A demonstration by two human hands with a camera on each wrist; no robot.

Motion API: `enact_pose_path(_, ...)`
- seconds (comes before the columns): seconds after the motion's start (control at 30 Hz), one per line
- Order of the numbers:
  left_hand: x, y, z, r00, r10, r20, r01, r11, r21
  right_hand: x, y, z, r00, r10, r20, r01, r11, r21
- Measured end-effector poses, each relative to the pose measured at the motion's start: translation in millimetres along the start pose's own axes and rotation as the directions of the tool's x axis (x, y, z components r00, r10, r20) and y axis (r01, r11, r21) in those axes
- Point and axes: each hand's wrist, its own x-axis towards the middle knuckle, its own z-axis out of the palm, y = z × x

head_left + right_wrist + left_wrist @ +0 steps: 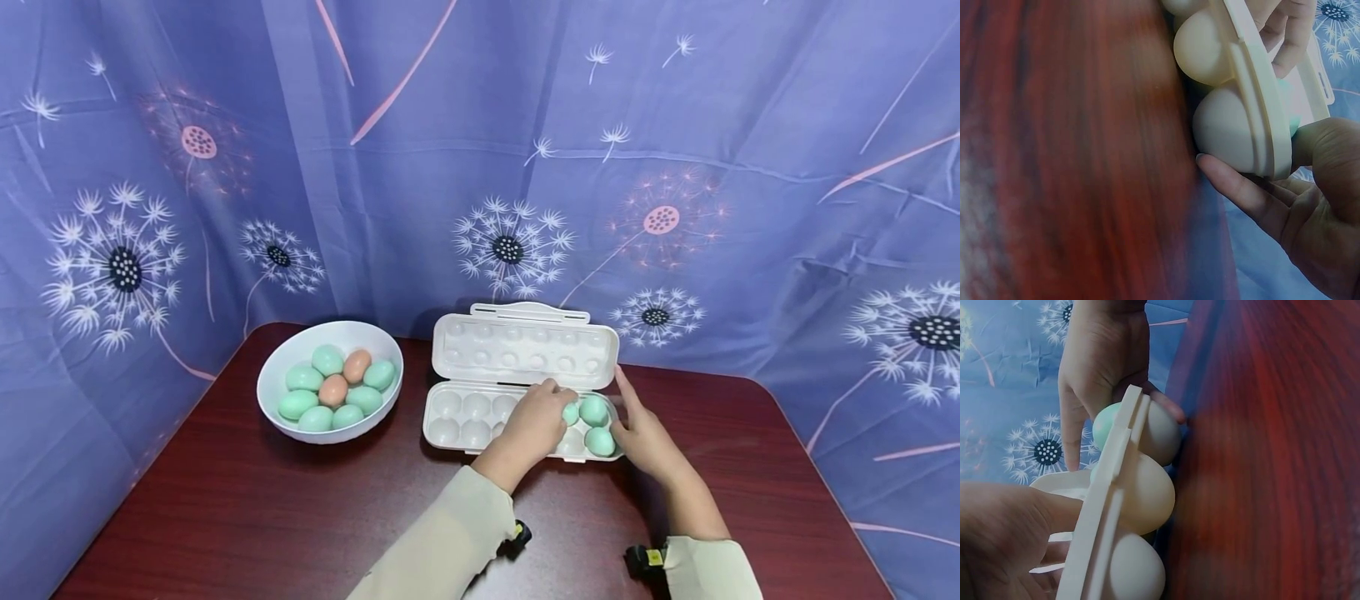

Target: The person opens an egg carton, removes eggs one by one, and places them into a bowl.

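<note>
An egg carton (450,457) lies with its lid (525,352) raised at the back of the table. My left hand (534,423) reaches over the carton's middle, fingers curled down at a green egg (571,414) in the back row. Its fingertips are partly hidden. At the carton's right end, my right hand (647,437) grips the edge, one finger along the outside of the end cup (1222,134) in the right wrist view. Two more green eggs, a back one (594,410) and a front one (600,442), sit in the right-end cups.
Left of the carton stands a white bowl (268,367) holding several green eggs (303,377) and two brown eggs, one farther back (357,365) and one nearer (333,391). The dark red table (247,517) meets a blue dandelion-patterned curtain (390,208) behind.
</note>
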Motion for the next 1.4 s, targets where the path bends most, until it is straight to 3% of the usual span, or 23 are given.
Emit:
enact_pose_path(0.37,-1.6,1.3,5.7,0.999,-0.012,-0.033,0.014,0.999,0.046,-1.3,0.9,0.3,1.0,-0.009,-0.001,0.009,1.0,-0.008)
enact_pose_path(0.57,-2.1,1.9,7.3,0.998,-0.016,-0.061,0.018,0.999,0.027,-0.7,1.6,0.9,1.0,-0.01,0.0,0.01,1.0,0.004)
enact_pose_path(1.0,-9.5,7.2,-17.5,0.995,-0.001,-0.097,-0.002,0.999,-0.035,-0.2,-0.2,-0.6,1.0,0.007,0.012,-0.007,1.0,0.016)
enact_pose_path(1.23,-17.9,3.5,-32.0,0.995,-0.012,-0.103,0.006,0.998,-0.055,-0.5,-3.5,-0.8,0.999,0.021,0.025,-0.021,1.0,0.018)
enact_pose_path(1.4,-26.0,-0.4,-44.2,0.99,-0.011,-0.142,-0.002,0.996,-0.09,-0.4,-3.4,-2.0,0.999,0.023,0.027,-0.023,1.0,0.012)
